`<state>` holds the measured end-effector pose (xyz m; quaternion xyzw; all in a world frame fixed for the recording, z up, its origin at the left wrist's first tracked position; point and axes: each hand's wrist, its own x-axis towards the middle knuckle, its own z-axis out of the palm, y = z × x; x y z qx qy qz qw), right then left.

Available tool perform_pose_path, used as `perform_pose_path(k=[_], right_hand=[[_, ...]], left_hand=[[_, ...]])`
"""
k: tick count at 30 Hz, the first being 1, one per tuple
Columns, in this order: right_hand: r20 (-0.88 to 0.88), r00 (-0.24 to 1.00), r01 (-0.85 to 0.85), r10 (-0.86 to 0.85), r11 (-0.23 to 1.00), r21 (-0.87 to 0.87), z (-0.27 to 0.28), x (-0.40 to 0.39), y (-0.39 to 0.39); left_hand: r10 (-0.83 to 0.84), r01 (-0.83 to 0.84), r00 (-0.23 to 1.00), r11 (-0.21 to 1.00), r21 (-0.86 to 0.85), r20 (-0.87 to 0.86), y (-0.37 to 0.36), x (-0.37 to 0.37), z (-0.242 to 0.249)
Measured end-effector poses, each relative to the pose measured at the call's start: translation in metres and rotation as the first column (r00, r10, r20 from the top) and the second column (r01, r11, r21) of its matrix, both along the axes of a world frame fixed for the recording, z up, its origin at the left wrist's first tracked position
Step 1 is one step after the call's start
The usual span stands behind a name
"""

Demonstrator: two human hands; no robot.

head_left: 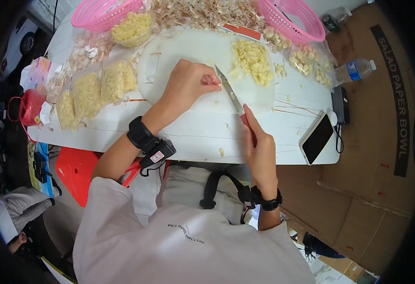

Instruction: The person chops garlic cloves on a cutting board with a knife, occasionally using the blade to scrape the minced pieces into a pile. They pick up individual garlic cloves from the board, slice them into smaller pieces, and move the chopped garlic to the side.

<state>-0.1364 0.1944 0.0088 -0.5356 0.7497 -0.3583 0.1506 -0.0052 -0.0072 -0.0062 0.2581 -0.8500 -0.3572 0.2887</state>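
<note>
My right hand (258, 144) is closed round the red handle of a knife (228, 89), its blade pointing up and to the left over a white cutting board (169, 47). Just left of the blade, the fingers of my left hand (191, 85) are pinched together on a small pale piece of garlic, mostly hidden by the fingertips. A heap of sliced garlic (252, 61) lies on the board to the right of the knife. A few slices lie scattered near the table's front edge.
Bags of chopped garlic (87, 92) and a filled tub (131, 29) stand left. Garlic skins (202, 14) lie at the back between pink baskets (292, 21). Bagged peeled cloves (302, 61), a bottle (355, 70) and a phone (317, 138) are on the right.
</note>
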Motion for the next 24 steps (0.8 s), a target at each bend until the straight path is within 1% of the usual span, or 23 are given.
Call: perform_pose_path(k=[1,3,5,7,9,11,12,14,15,17,20,24], right_hand=[[-0.002,1.0,-0.002,0.002,1.0,0.002,0.001,-0.003,0.002],[0.103,0.994,0.022,-0.02,0.999,-0.027,0.001,-0.007,0.006],[0.119,0.993,0.013,-0.008,0.999,-0.039,0.004,-0.01,0.01],[0.12,0.992,0.061,-0.049,0.994,-0.092,0.007,-0.011,0.012],[0.12,0.991,0.071,-0.062,0.995,-0.072,0.009,-0.013,0.012],[0.194,0.977,0.089,-0.089,0.996,0.008,0.01,-0.016,0.012],[0.194,0.977,0.085,-0.085,0.996,0.01,0.01,-0.018,0.012],[0.12,0.992,0.044,-0.046,0.999,0.022,0.012,-0.02,0.012],[0.121,0.992,0.041,-0.043,0.999,0.024,0.012,-0.019,0.014],[0.033,0.998,0.047,-0.047,0.999,0.001,0.012,-0.015,0.017],[-0.015,1.0,-0.001,0.001,1.0,-0.018,0.008,-0.008,0.02],[-0.063,0.998,0.006,-0.006,1.0,0.008,0.002,-0.006,0.018]], left_hand=[[-0.002,0.002,1.0,1.0,-0.006,-0.004,0.0,0.0,-0.001],[-0.001,0.001,1.0,1.0,-0.009,-0.011,0.0,0.0,-0.002],[-0.017,0.016,1.0,0.999,-0.048,-0.007,-0.001,0.0,-0.003],[-0.017,0.016,1.0,0.999,-0.033,-0.005,-0.001,0.0,-0.003],[-0.02,0.02,1.0,1.0,-0.019,-0.004,-0.001,0.0,-0.002],[-0.016,0.017,1.0,0.999,-0.037,0.009,0.0,0.0,-0.002],[-0.013,0.013,1.0,0.999,-0.036,0.009,0.0,0.0,-0.001],[-0.014,0.015,1.0,0.997,-0.072,0.012,0.001,0.001,0.001],[-0.011,0.012,1.0,0.997,-0.07,0.013,0.001,0.001,0.0],[-0.003,0.003,1.0,0.997,-0.072,0.007,0.0,0.0,-0.003],[0.001,-0.001,1.0,0.999,-0.046,0.004,0.001,-0.001,-0.003],[-0.008,0.008,1.0,1.0,-0.017,-0.01,0.001,0.0,-0.002]])
